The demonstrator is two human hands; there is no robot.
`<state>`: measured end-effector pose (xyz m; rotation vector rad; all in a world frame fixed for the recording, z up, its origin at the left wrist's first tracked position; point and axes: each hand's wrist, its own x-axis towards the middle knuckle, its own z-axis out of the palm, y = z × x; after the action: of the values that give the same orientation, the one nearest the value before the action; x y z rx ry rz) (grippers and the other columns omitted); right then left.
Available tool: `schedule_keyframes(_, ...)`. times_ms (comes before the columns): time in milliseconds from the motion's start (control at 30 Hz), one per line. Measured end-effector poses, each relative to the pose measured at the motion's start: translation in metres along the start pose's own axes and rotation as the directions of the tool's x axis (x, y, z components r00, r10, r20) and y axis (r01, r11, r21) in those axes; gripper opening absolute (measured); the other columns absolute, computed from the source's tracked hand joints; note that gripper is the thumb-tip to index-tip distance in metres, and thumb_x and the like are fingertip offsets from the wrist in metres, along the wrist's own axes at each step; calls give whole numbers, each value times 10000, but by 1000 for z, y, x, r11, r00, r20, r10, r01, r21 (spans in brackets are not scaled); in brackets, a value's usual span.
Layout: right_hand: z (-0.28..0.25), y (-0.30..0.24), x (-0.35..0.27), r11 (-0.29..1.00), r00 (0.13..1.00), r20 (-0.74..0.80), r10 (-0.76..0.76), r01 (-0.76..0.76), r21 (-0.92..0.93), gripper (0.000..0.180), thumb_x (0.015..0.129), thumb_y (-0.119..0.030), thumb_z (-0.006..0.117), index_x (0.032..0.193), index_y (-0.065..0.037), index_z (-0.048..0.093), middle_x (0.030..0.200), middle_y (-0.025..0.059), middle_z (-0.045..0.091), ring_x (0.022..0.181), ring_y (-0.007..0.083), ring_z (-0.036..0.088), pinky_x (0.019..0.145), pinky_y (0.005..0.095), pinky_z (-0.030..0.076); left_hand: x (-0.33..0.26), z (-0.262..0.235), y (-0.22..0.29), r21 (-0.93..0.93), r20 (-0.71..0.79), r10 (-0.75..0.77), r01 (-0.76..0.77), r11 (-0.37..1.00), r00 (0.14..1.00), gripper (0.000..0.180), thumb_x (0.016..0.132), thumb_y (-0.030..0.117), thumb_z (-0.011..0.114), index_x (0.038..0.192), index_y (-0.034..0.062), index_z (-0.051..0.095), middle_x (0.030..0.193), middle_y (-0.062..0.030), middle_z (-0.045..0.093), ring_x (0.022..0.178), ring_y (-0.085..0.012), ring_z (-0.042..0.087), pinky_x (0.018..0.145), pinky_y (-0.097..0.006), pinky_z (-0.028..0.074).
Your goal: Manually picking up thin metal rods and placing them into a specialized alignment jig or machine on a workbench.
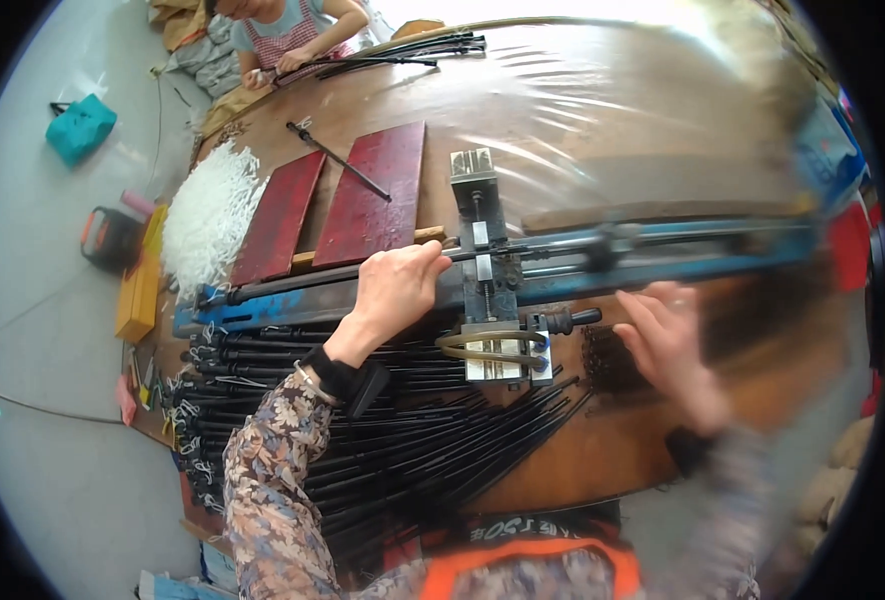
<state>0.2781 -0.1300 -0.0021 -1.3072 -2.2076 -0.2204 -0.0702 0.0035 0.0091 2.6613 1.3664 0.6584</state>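
At far left on the table: a heap of white plastic pieces, then two red boards lying side by side with a single black rod slanted across the gap between them. Below those, a big fan of black rods spread over the near edge, long axes running left to right, tagged ends bunched at the left.

Across the middle: a long blue rail spanning left to right, with a thin dark rod lying along its upper edge, long axis parallel to the rail. Left hand on top of that rod, fingers curled down over it and closed on it, fingertips just beside the metal clamp block. Rod running out leftward from under the palm and rightward into the clamp.

Right of the clamp: a black knobbed lever pointing right. Right hand just beside its tip, blurred, fingers loosely spread and holding nothing. Nearer the lever than the rod; left hand alone on the rod.

Top left, apart: another person bent over a second bundle of rods.
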Motion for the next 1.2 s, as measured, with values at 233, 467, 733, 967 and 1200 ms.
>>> schedule_keyframes(233,23,-19,5,951,994,99,47,-75,300,309,889,-104,705,1173,2,642,947,133,639,884,318,589,797,428,459,-8,0,1,-27,-28,26,-26,999,999,255,976,279,620,822,84,561,727,-124,629,711,-356,659,589,-460,503)
schedule_keyframes(467,39,-4,8,838,973,173,154,-221,499,365,877,-2,691,1237,-33,636,1018,173,694,877,350,669,813,374,540,-3,14,-3,100,-176,199,-183,978,964,192,955,253,637,848,112,563,761,-80,607,728,-292,653,618,-421,493)
schedule_keyframes(733,33,-24,-77,997,888,460,-9,-27,73,841,682,-326,884,1410,-76,547,1539,215,440,1453,447,358,1175,566,316,-26,-18,-88,463,-148,283,-187,867,948,185,885,270,694,1014,144,652,895,-20,604,897,-228,617,814,-406,443)
schedule_keyframes(967,41,-31,-64,938,969,187,162,-210,275,230,791,-63,773,1012,-13,738,1141,182,701,1167,383,615,972,455,496,-133,-13,8,412,91,77,-108,905,993,251,796,412,736,785,180,640,850,2,587,899,-210,564,775,-417,413)
schedule_keyframes(1200,-8,-53,-23,698,869,322,375,-494,519,185,850,-46,708,1013,34,744,938,167,731,897,277,671,809,347,508,-141,-18,8,284,179,196,-241,928,964,268,843,341,714,870,105,591,900,-47,556,895,-248,534,715,-360,462)
